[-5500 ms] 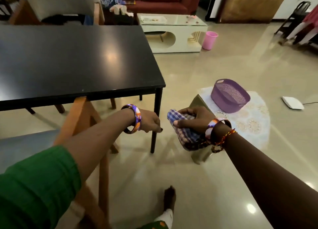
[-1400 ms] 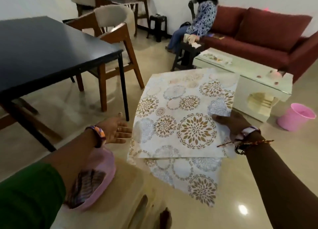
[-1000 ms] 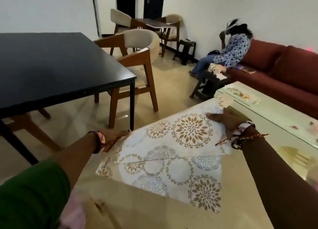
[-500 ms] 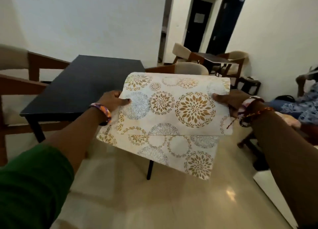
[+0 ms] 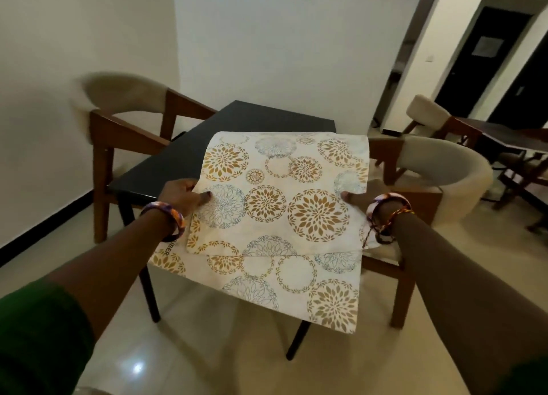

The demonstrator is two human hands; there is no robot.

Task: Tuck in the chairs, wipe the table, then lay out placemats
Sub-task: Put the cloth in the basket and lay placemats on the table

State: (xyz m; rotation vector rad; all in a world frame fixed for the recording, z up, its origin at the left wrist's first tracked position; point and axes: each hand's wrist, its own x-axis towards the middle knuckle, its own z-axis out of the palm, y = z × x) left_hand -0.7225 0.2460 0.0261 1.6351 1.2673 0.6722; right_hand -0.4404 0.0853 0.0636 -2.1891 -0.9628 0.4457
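Observation:
I hold a stack of white placemats (image 5: 281, 207) with gold and blue flower rings flat in front of me, above the near end of the black table (image 5: 184, 157). My left hand (image 5: 185, 197) grips the stack's left edge, thumb on top. My right hand (image 5: 360, 200) grips the right edge. A lower mat sticks out toward me beneath the top one. A cream-backed wooden chair (image 5: 124, 118) stands at the table's left side, and another chair (image 5: 439, 181) at its right side. The mats hide the table's near end.
A white wall runs behind the table, with a dark skirting line at the lower left. A second table with chairs (image 5: 504, 139) stands at the right by a dark door (image 5: 480, 53). Shiny beige floor lies below me.
My view swung left from the sofa area onto the black table. Both hands lifted the placemats and carried them nearer, over the table's near end.

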